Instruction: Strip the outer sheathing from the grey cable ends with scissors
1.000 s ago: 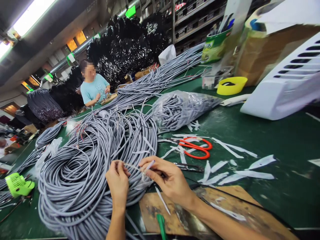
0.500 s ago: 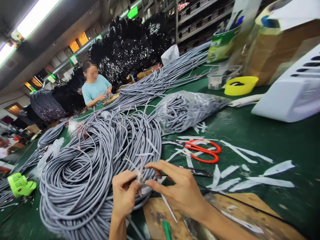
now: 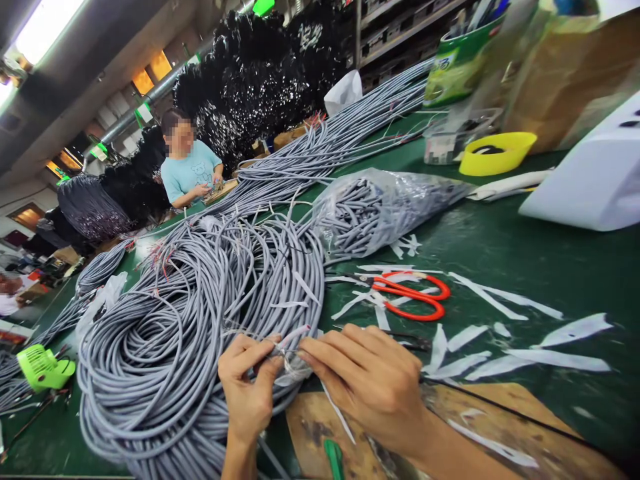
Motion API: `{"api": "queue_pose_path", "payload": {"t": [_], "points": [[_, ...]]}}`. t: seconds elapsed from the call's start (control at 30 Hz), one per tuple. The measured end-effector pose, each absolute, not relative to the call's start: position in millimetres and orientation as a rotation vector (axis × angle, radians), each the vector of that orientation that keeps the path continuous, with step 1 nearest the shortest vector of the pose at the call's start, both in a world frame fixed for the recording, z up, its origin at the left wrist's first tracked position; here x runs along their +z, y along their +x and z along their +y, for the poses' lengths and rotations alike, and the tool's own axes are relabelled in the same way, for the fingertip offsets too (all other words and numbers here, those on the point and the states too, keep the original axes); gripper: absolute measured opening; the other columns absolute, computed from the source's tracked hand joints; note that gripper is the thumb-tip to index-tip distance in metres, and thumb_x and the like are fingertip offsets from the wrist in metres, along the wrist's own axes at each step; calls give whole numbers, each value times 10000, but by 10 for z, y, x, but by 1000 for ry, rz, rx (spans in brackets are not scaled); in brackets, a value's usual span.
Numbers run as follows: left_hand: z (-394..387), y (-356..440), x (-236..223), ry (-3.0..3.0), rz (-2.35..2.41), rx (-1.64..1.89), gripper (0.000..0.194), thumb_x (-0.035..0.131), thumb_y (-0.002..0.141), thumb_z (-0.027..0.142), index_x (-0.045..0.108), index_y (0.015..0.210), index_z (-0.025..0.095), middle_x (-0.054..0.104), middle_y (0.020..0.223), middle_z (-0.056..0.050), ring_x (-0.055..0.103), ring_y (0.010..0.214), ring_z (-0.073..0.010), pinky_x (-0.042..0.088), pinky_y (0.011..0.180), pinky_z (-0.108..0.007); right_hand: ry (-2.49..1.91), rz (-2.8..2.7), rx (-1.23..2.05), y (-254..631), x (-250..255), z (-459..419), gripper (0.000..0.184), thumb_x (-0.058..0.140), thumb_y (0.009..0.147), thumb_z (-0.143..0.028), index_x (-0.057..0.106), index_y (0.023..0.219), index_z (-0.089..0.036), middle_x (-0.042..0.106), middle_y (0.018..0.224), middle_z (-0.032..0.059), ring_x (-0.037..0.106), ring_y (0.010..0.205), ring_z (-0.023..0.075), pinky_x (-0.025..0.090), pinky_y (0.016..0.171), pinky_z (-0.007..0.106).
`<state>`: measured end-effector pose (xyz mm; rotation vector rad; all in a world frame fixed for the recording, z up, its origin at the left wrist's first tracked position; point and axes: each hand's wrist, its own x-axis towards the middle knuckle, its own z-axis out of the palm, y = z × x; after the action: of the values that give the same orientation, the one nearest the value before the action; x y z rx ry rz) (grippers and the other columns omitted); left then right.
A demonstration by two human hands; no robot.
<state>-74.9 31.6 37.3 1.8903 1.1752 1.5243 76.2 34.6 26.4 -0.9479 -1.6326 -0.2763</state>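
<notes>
My left hand [image 3: 249, 383] is closed in a pinch on the frayed end of a grey cable [image 3: 293, 363], with whitish strands and a small pinkish wire tip sticking up. My right hand [image 3: 367, 383] meets it from the right, thumb and fingertips pressed together on the same cable end. The fingers partly hide what is pinched. Behind and left of both hands lies a large coil of grey cables [image 3: 165, 327]. Beyond my right hand, red-handled scissors [image 3: 415, 293] rest on white strips. A dark slender tool [image 3: 413, 342] is partly hidden behind my right hand.
A brown board [image 3: 320, 423] with a green-handled item [image 3: 333, 459] lies below my hands. White strips [image 3: 555, 360] are scattered at right. Behind stand a bagged cable bundle [image 3: 370, 213], a yellow tape ring [image 3: 497, 153] and a green can [image 3: 457, 70]. A co-worker [image 3: 190, 167] sits across the table.
My right hand's fingers, spread apart before, have closed together onto the cable end. The pinkish wire tip now leans right. The view has shifted slightly.
</notes>
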Motion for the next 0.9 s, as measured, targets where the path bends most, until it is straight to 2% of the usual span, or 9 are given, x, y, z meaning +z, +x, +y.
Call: {"api": "queue_pose_path", "payload": {"t": [0.33,0.67,0.9], "points": [[304,-744,348,1924,1194,1496,244,650,685,59,729,824,243,644,632,-5,617,657,-150,491,616,-244,-945,-1631,-306,759,280,357,277,446,891,-204,626,686,-155,605,511,16,426,527,143,278,532,290],[306,-718,365,1893,1227,1483,213,646,682,75,738,807,221,635,617,-12,604,602,-143,505,613,-256,-963,-1650,-346,790,306,348,281,458,881,-189,632,663,-157,607,502,11,425,512,136,274,512,288],[301,-710,384,1900,1271,1415,171,642,709,144,743,827,215,609,594,-15,546,534,-122,460,521,-221,-955,-1660,-351,803,316,345,310,432,885,-168,636,651,-173,615,507,3,455,505,126,281,519,287]]}}
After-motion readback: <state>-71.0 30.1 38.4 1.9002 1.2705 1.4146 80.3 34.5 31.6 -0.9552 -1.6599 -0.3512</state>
